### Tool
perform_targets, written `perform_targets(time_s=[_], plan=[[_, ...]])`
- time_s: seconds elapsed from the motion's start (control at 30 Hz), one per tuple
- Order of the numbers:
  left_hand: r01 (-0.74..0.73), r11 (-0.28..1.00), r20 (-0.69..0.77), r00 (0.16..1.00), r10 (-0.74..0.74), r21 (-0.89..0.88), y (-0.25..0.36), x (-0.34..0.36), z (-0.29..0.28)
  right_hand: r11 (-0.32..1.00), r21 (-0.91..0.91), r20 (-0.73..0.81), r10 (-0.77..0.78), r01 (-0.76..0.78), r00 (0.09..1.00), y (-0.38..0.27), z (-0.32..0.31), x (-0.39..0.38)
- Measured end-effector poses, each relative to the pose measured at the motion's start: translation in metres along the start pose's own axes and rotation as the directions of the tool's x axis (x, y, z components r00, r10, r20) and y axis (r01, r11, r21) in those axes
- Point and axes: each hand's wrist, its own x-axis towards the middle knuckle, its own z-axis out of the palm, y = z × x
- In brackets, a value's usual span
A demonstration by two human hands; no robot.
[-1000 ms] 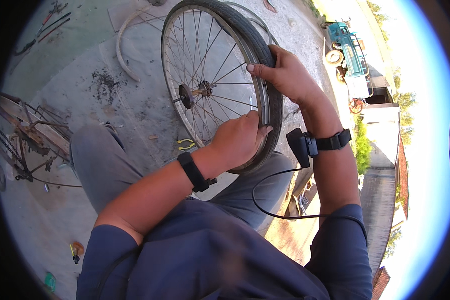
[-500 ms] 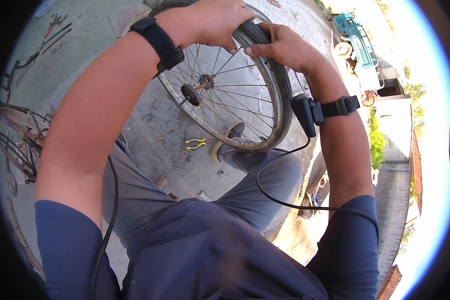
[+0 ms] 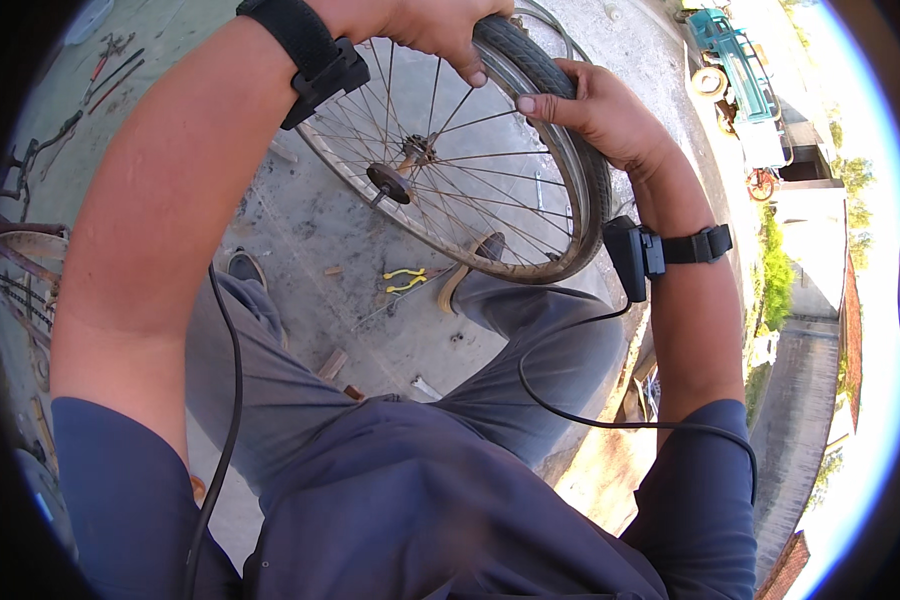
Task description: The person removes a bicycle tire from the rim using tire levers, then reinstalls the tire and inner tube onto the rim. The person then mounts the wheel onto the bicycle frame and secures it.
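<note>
In the head view, I saw a bicycle wheel point(image 3: 418, 152) at the top middle of the frame, tilted, with its bottom edge near the person's right leg point(image 3: 555, 330); the left hand point(image 3: 435, 28), partly cut off by the top edge, was curled around the tire point(image 3: 598, 190) and rim; the right hand point(image 3: 605, 115) gripped them too, a bit lower and to the right, its thumb on the rim; yellow-handled pliers point(image 3: 404, 272) lay on the ground point(image 3: 360, 345) near the middle; thin tools point(image 3: 115, 75) lay at the upper left; a green truck point(image 3: 735, 60) stood at the upper right.
</note>
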Motion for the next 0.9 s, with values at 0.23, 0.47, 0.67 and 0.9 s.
perform_targets(time_s=[0.23, 0.47, 0.67, 0.9], plan=[[0.023, 0.996, -0.212, 0.977, -0.006, 0.08, -0.009, 0.004, 0.013, 0.988, -0.113, -0.15, -0.12, 0.103, 0.981, 0.014, -0.004, 0.017], [0.12, 0.986, -0.402, 0.914, -0.063, 0.118, -0.016, 0.012, 0.027, 0.942, -0.336, -0.288, -0.112, 0.009, 0.951, 0.015, -0.011, 0.034], [0.033, 0.97, -0.615, 0.778, 0.126, 0.24, -0.034, 0.02, 0.05, 0.888, -0.459, -0.356, -0.193, 0.008, 0.914, 0.009, -0.006, 0.043], [0.032, 0.962, -0.653, 0.741, 0.158, 0.27, -0.043, 0.026, 0.055, 0.975, -0.223, -0.131, -0.026, -0.004, 0.991, -0.001, -0.029, 0.057]])
